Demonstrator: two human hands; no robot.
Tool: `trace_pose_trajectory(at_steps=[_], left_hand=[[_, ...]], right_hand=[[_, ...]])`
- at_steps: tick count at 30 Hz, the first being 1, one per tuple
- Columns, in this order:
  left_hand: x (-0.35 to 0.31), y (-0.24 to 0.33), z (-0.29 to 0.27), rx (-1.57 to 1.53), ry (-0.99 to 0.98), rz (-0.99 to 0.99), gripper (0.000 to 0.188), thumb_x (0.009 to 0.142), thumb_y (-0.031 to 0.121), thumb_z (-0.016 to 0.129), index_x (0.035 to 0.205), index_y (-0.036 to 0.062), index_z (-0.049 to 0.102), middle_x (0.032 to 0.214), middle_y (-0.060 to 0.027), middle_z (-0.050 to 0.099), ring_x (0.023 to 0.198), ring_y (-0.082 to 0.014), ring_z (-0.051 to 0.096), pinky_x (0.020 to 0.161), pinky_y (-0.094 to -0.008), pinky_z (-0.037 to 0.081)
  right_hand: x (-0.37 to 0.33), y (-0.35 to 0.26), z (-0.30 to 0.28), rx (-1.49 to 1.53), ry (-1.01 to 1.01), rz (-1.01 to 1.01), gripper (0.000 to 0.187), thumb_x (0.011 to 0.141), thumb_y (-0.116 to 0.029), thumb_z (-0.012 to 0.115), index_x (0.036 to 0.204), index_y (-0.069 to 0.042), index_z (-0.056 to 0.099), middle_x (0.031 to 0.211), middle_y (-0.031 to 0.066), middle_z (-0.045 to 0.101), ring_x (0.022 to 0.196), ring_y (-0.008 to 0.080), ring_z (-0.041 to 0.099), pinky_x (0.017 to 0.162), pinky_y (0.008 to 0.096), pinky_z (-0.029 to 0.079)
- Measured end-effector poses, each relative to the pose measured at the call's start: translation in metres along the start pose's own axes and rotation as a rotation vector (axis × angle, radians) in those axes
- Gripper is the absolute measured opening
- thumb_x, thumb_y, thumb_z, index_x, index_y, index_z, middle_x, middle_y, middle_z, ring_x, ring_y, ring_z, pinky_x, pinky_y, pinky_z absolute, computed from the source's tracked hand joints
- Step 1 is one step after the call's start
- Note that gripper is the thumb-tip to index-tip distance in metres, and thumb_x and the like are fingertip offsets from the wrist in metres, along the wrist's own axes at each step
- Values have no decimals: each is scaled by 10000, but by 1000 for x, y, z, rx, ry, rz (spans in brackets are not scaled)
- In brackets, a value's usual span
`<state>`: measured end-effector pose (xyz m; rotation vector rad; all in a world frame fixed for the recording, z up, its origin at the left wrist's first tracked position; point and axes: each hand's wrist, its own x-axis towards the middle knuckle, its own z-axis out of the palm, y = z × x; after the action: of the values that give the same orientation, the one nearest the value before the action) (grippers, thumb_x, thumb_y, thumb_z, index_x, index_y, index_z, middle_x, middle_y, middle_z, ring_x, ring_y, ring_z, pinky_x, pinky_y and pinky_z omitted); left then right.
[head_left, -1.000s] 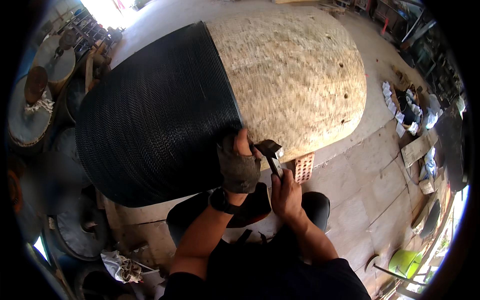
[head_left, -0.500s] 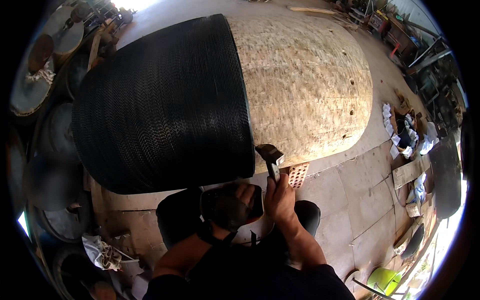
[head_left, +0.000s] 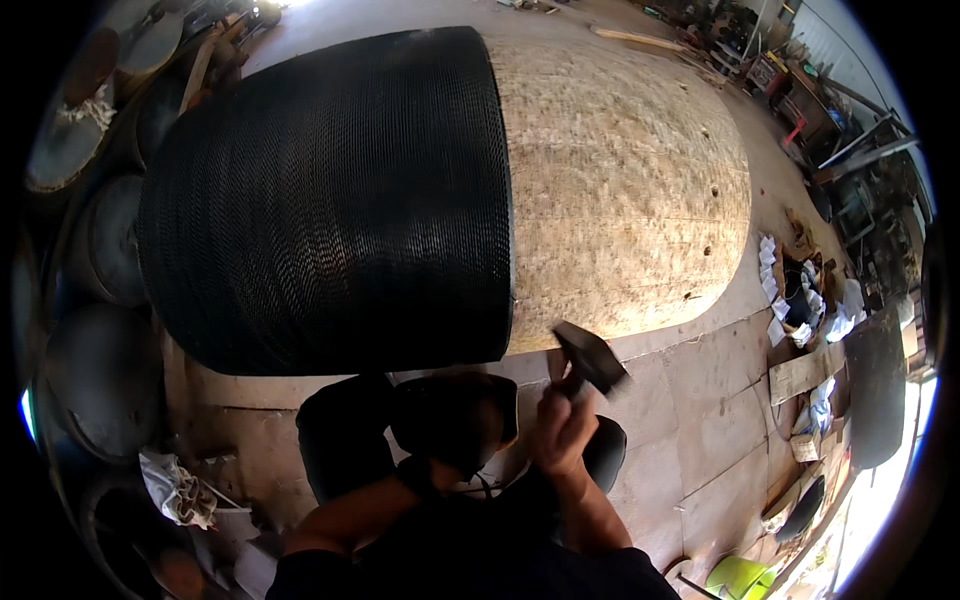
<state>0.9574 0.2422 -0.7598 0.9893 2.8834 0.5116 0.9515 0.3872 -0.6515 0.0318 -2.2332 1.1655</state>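
Observation:
In front of me lies a large barrel-shaped body whose left part has a black, finely ridged covering [head_left: 330, 210]; its right part is bare tan wood [head_left: 620, 180] with several small holes. My right hand [head_left: 565, 428] is closed around the handle of a hammer [head_left: 592, 360]. The hammer head sits just below the wood's near edge, apart from it and slightly blurred. Between my knees is a dark open container [head_left: 510, 412]. My left hand [head_left: 462, 445] is over or in it, with a dark band at the wrist; shadow hides its fingers.
Round drum-like pieces [head_left: 105, 380] stack along the left side. A crumpled pale cloth or bag [head_left: 178, 490] lies low on the left. To the right are a wooden board [head_left: 805, 375], a dark flat panel [head_left: 875, 390], scattered white scraps and a lime-green bucket [head_left: 740, 577].
The hammer and my right hand have moved right and down, away from the edge of the black covering. My left fingers, visible in the container before, are now lost in shadow. The view has shifted slightly.

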Motion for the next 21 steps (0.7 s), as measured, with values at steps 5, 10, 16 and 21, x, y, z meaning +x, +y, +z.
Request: trace_pose_trajectory(at_steps=[5,10,16,21], left_hand=[[1,1,-8,-214,302,132,263,901,256,611,1018,26,661,922,-138,636,926,-243,603,783,-392,525],[-6,-4,37,203,499,64,341,959,292,601,1199,50,614,994,-102,650,981,-245,615,836,-423,518],[-4,-1,-30,1,464,37,331,886,240,651,1131,23,603,1002,-141,654,878,-284,641,753,-402,528],[33,-37,-37,-842,555,-107,330,791,94,701,1098,20,605,1025,-169,656,772,-290,645,666,-386,526]], right_hand=[[8,18,7,-345,-159,66,64,962,-49,537,917,-3,532,655,162,569,562,345,564,500,423,420],[-4,2,1,-57,-40,-62,76,966,-49,534,915,7,532,629,134,533,548,268,563,517,363,463],[13,10,17,-305,-200,197,149,965,-106,591,947,37,551,688,250,571,600,451,570,509,462,424],[-8,-2,0,-54,-5,64,136,982,-103,519,957,30,530,642,112,560,542,211,547,495,378,439]])
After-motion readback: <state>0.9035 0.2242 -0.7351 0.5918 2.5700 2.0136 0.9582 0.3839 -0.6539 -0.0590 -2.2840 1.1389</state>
